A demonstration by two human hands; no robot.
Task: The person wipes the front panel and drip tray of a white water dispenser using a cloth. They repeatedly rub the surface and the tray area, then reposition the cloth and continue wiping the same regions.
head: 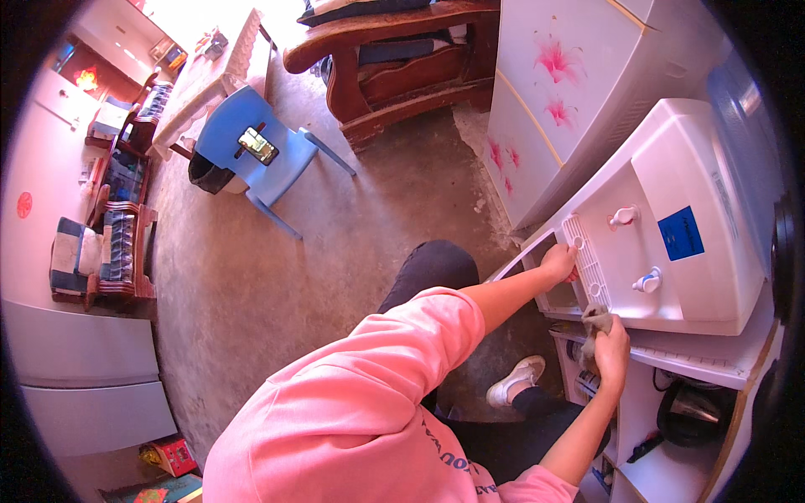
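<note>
Before me stands a white water dispenser (651, 170) with a red-marked tap (624, 216) and a blue-marked tap (648, 281). My left hand (559, 263) grips the front edge of its slotted white drip tray grille (586, 261), near the upper end; some of the fingertips are hidden. My right hand (612, 352) holds a bunched grey-brown cloth (594, 320). The cloth's top is at the lower end of the grille, and its lower part hangs beside the hand.
Below the dispenser is a white shelf unit (660, 462) holding a dark, rounded appliance (695, 412). A flower-printed refrigerator (553, 94) stands close by. On the concrete floor (251, 302) are a blue plastic chair (277, 170) bearing a phone (258, 146), and a carved wooden settee (402, 75).
</note>
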